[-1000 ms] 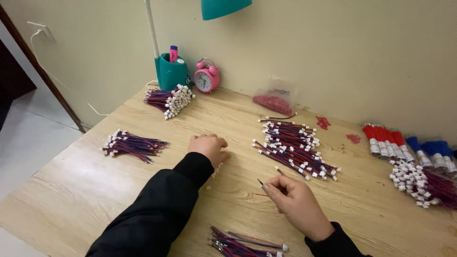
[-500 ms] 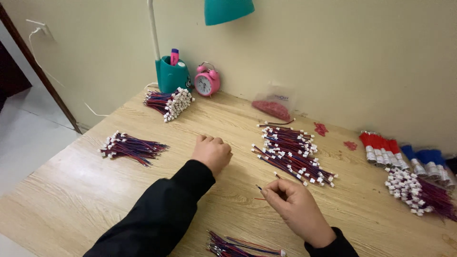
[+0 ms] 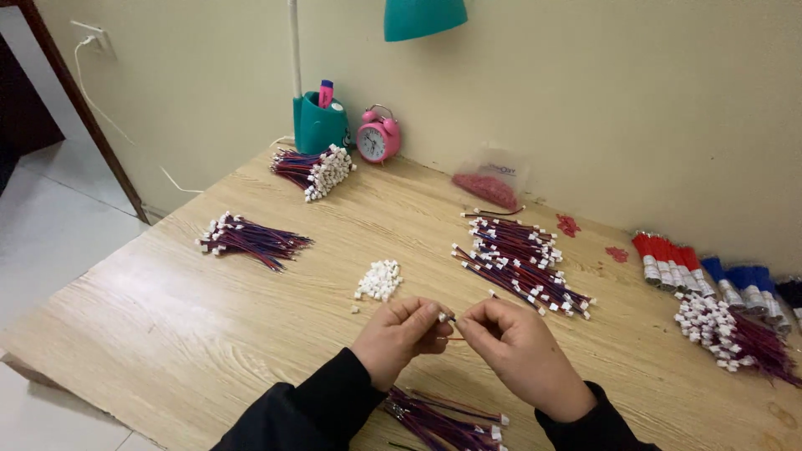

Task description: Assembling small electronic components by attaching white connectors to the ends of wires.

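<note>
Over the wooden table [image 3: 209, 334], both hands pinch 1 thin wire [image 3: 452, 327] between fingertips.

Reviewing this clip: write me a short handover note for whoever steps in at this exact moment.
Left hand pinches a small white connector; right hand pinches a thin wire. The two meet just above the table.
Loose white connectors lie beyond the left hand.
Unsorted wire pile lies beyond the right hand.
Done, by the look of it: wire bundles with connectors at far left, by the teal cup, at right and near the sleeves.
Left, seemingly: the middle pile and loose connectors.
</note>
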